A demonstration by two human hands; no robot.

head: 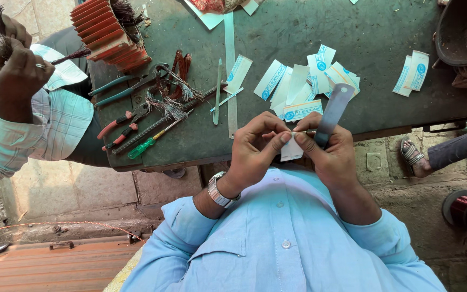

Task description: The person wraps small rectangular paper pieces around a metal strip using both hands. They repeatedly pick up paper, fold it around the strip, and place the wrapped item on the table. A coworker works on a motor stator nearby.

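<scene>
Head view: the left hand point(252, 148) and right hand point(328, 151) met just above the near edge of the tabletop point(385, 59), in front of the person's chest. Both sets of fingers were clenched on a small white slip point(291, 150), thumb and forefinger pinching its upper edge from either side; the rest hung free below. The right hand also gripped a flat grey strip point(335, 108) rising over the tabletop. The slip appeared thin, light and easily creased, so I judged an edge pinch the proper hold; the strip looked stiff and fit for a firmer grasp. Similar slips point(298, 89) lay scattered beyond, with pliers point(122, 124), a green screwdriver point(146, 145) and a steel ruler point(230, 70) left of them. Another person's hands point(6, 59) held wire strands at far left.
</scene>
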